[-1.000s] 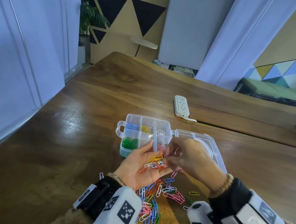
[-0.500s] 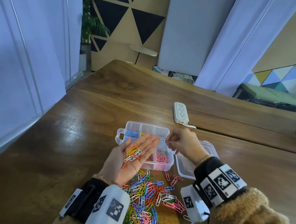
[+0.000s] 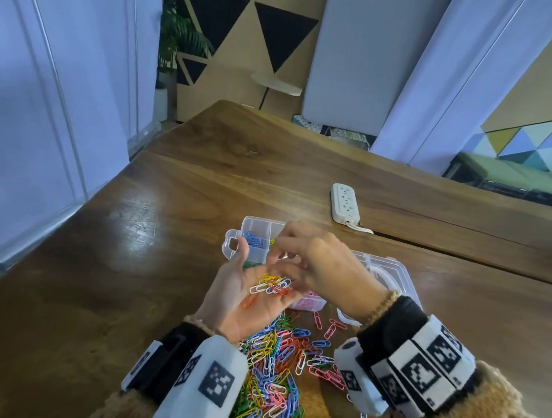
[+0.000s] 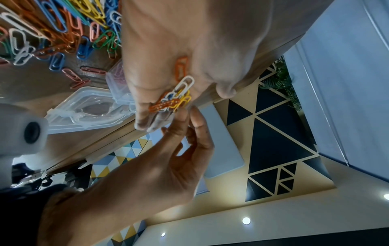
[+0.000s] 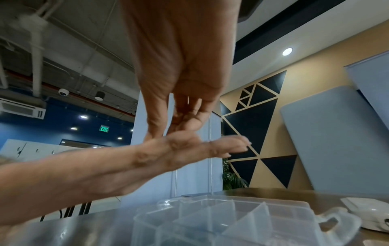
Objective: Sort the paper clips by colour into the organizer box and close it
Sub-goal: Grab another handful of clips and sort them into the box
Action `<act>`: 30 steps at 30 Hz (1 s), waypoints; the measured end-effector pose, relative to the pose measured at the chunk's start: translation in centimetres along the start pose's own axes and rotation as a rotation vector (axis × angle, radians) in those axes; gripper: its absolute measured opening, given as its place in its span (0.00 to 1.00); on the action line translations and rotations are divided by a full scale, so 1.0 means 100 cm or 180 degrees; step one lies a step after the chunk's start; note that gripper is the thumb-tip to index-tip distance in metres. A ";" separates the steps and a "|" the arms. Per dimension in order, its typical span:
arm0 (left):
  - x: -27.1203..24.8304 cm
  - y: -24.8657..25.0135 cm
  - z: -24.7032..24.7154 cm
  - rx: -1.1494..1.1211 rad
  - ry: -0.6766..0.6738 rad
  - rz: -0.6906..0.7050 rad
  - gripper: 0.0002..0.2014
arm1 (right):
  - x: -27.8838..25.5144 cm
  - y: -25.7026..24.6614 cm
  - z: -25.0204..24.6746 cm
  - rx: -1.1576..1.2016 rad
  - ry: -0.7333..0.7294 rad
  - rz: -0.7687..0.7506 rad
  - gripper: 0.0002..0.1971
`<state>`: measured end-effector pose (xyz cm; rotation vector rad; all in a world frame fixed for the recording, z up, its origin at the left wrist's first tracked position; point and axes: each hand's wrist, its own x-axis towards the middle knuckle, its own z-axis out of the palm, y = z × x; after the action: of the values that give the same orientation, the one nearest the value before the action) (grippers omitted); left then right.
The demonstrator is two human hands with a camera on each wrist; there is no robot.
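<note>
My left hand (image 3: 241, 306) lies palm up over the near side of the clear organizer box (image 3: 253, 224), carrying a small bunch of orange, yellow and white paper clips (image 3: 270, 284) on flat fingers. My right hand (image 3: 316, 263) reaches down into that palm. In the left wrist view its thumb and forefinger (image 4: 194, 119) pinch at the bunch's yellow end (image 4: 183, 99). The box holds blue clips (image 3: 254, 240) and pink clips (image 3: 309, 303); the hands hide the other compartments. Its open lid (image 3: 386, 270) lies to the right. A loose mixed pile of clips (image 3: 276, 370) lies in front of the box.
A white power strip (image 3: 344, 203) with its cord lies on the wooden table (image 3: 128, 262) beyond the box. Stray clips (image 3: 330, 328) lie scattered to the right of the pile, near my right wrist.
My right hand went out over the box's far compartments and has come back onto my left palm. My left hand stayed palm up with the clips, lifting slightly over the box.
</note>
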<state>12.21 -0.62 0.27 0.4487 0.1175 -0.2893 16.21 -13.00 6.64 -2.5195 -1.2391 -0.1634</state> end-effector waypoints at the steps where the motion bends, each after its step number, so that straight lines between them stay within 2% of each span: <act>1: -0.001 0.000 0.001 0.0017 0.0001 0.0001 0.38 | 0.001 0.000 0.002 -0.0009 -0.0095 -0.0007 0.05; 6: 0.000 -0.001 0.002 0.0078 -0.0065 -0.0121 0.40 | 0.001 0.001 0.001 0.0066 -0.0397 -0.0005 0.07; 9: -0.003 -0.001 0.001 0.0121 -0.0378 -0.0241 0.43 | 0.000 0.001 -0.002 0.0112 -0.0515 -0.0090 0.07; 13: -0.006 -0.002 0.002 0.0047 -0.0623 -0.0116 0.41 | 0.003 -0.002 -0.002 0.0105 -0.0786 -0.0304 0.05; 17: -0.010 -0.002 0.012 0.0061 -0.0053 -0.0002 0.31 | 0.009 -0.004 0.001 0.0199 -0.0847 -0.0381 0.05; 20: -0.010 -0.002 0.010 0.0104 0.0231 0.0024 0.30 | 0.009 -0.006 0.001 0.0582 -0.0611 -0.0039 0.04; 22: -0.006 -0.002 0.006 0.0063 0.0219 -0.0006 0.35 | 0.010 -0.004 -0.002 0.0883 -0.0479 0.0198 0.05; 24: -0.005 -0.002 0.004 0.0045 0.0086 -0.0041 0.38 | 0.010 -0.003 -0.005 0.0965 -0.0505 0.0236 0.06; 27: -0.003 -0.002 0.001 0.0054 -0.0109 -0.0050 0.37 | 0.010 -0.002 -0.006 0.0656 -0.0714 0.0159 0.06; 30: -0.002 -0.002 -0.002 0.0024 -0.0076 -0.0015 0.36 | 0.010 -0.006 0.000 0.0444 -0.0890 0.0105 0.07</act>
<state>11.93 -0.68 0.04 0.4524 0.0941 -0.2998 16.34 -11.91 7.07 -2.4994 -1.2590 0.2832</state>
